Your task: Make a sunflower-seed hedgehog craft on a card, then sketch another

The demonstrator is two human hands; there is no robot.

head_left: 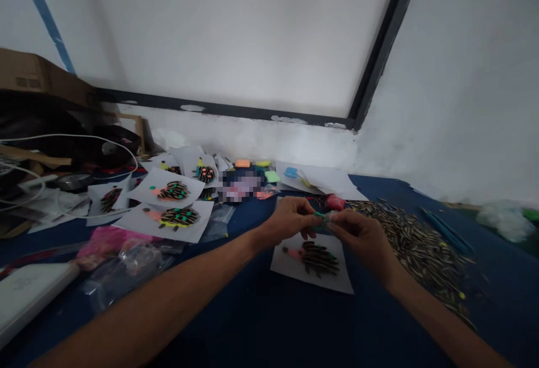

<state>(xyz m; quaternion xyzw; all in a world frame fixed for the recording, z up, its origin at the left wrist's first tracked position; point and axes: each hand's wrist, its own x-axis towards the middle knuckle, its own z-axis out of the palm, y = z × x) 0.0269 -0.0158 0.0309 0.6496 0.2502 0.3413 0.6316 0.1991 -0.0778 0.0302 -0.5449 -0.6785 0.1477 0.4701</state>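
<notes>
Close together over a white sheet, my two hands pinch a small lump of green modelling clay (pixel 320 221). My left hand (pixel 290 221) grips it with thumb and fingers from the left. From the other side, the closed fingers of my right hand (pixel 364 239) meet it, with a bit of clear plastic showing at their tips. Just below lies the paper (pixel 343 284) with a hedgehog figure (pixel 319 258): pink face, dark nose, body of striped seeds, a few green dots among them.
Striped seeds (pixel 408 239) lie heaped on the blue cloth at right, beside a teal tool (pixel 446 230). Finished-looking hedgehog sheets (pixel 197 230) overlap at left, near plastic bags (pixel 126 267) and a white box (pixel 33 295). Coloured clay blocks (pixel 243 163) sit by the wall.
</notes>
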